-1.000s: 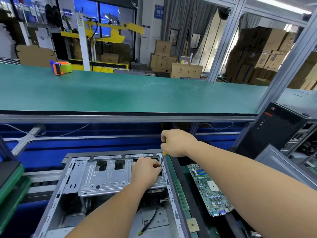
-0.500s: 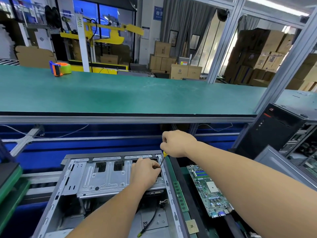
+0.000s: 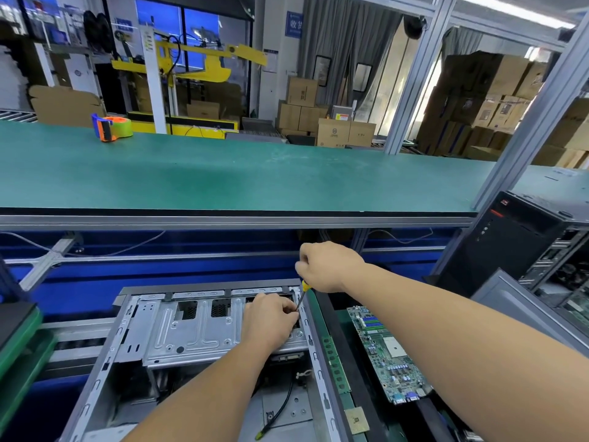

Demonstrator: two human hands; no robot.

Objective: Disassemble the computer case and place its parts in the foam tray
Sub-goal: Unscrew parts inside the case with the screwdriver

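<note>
An open grey computer case (image 3: 134, 339) lies flat in front of me, with a silver drive cage (image 3: 197, 330) across its far end. My right hand (image 3: 328, 266) grips a yellow-handled screwdriver (image 3: 302, 296), its tip down at the cage's right far corner. My left hand (image 3: 271, 320) rests on the cage beside the tip, with its fingertips curled at the shaft. What they pinch is hidden. To the right, a dark foam tray (image 3: 357, 371) holds a green motherboard (image 3: 385, 352), a memory stick (image 3: 334, 365) and a small square chip (image 3: 357, 421).
A green shelf (image 3: 239, 177) spans the view above the case, with an orange and green tape dispenser (image 3: 111, 127) on it. A black tower computer (image 3: 510, 244) stands at the right, with a grey panel (image 3: 522, 311) leaning below it. Green trays (image 3: 19, 346) sit at the left edge.
Both hands stay at the cage's right far corner. My right hand has shifted only slightly on the screwdriver handle.
</note>
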